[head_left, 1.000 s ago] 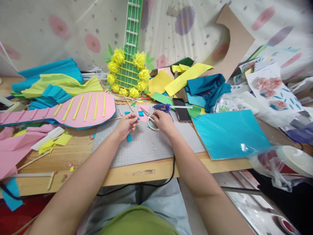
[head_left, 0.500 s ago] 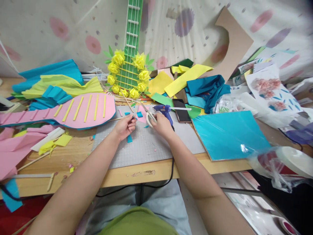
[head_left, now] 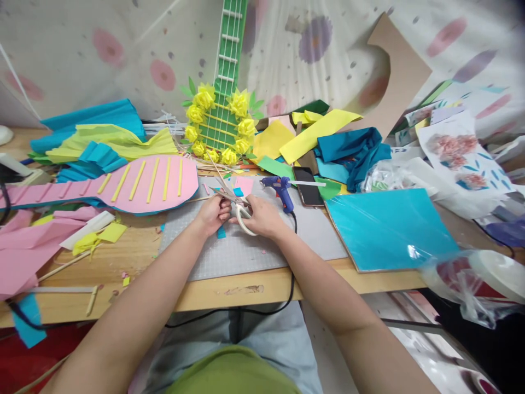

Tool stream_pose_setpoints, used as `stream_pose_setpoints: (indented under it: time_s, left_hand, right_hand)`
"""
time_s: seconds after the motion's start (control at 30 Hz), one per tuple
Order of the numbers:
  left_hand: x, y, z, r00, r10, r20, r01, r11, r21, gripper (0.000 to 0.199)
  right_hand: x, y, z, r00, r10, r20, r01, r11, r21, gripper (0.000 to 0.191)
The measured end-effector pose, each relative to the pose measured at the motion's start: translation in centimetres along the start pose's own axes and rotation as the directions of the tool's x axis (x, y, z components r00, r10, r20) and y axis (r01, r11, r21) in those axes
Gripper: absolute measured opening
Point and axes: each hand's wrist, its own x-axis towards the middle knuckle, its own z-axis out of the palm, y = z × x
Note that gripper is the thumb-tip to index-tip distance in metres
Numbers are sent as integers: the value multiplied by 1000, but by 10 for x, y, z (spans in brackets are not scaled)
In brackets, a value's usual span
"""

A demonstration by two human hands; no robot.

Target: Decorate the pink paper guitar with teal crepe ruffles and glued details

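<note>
My right hand (head_left: 262, 216) grips a pair of white-handled scissors (head_left: 245, 221), their blades parted and pointing left toward my other hand. My left hand (head_left: 215, 213) is closed in a pinch just at the blades; what its fingertips hold is too small and hidden to make out. Both hands are over the grey cutting mat (head_left: 246, 254). Small blue paper scraps (head_left: 221, 232) and a pink paper piece (head_left: 244, 186) lie on the mat around them. Just beyond my right hand rests a blue glue gun (head_left: 281, 191) with a white glue stick in it.
A pink paper guitar shape (head_left: 153, 186) with yellow strips lies left. Behind the mat stands a green paper guitar (head_left: 221, 117) with yellow flowers. A phone (head_left: 310, 189), a blue sheet (head_left: 389, 230) and crumpled teal paper (head_left: 353, 153) are right. The glue gun's black cord (head_left: 292, 284) hangs over the table edge.
My right hand has brought the scissors left and nearer, away from beside the glue gun, to my left hand. The blades have parted. My left hand stays pinched; the view has shifted slightly.
</note>
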Motion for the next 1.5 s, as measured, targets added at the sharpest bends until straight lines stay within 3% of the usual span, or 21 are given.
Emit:
stream_pose_setpoints:
  time_s: [0.23,0.37,0.67,1.03,1.3,1.5]
  left_hand:
    - [0,0,1,1000,0,-15,0,1000,-21,25]
    - [0,1,1,998,-62,-29,61,998,-32,30]
    - [-3,6,3,991,-133,19,134,988,-73,36]
    - [-6,10,2,980,-193,54,195,980,-36,37]
    - [-6,12,2,971,-230,60,234,969,-77,39]
    - [-6,13,0,969,-237,65,241,967,-79,40]
  right_hand:
    - [0,-1,1,999,36,35,-33,995,-95,46]
    - [1,1,3,998,65,9,-63,987,-146,45]
    - [2,10,-4,997,-24,68,23,1000,21,41]
    - [1,11,-6,999,-21,26,24,995,-101,41]
    - [1,16,-7,999,18,41,-18,1000,-4,45]
    - [1,13,-5,999,0,40,3,998,-62,43]
